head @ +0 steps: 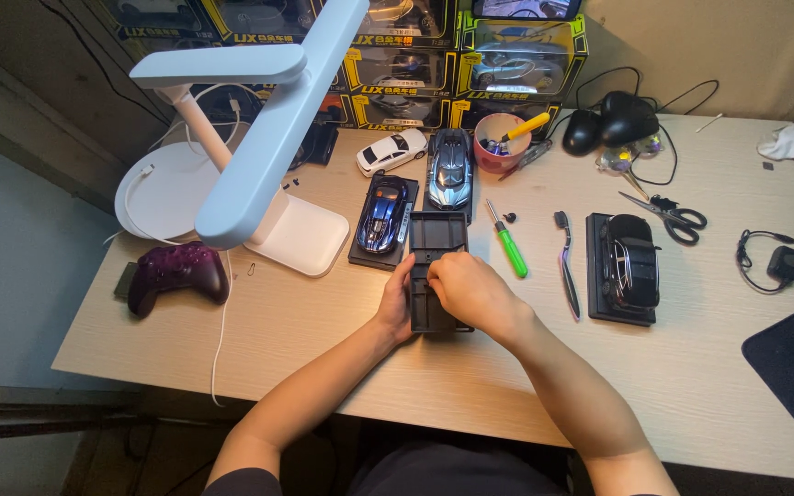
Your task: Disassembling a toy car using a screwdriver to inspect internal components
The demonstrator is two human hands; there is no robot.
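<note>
Head view: left hand [397,308] fingers clamp the black base [435,266] edge; right hand [472,292] fingers curl together on it, beside green screwdriver [508,242].

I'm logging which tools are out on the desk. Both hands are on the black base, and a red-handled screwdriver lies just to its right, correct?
Not quite: the head view shows the screwdriver has a green handle, not red. Otherwise right: the left hand and the right hand are both on the black base, with the screwdriver just right of it.
</note>
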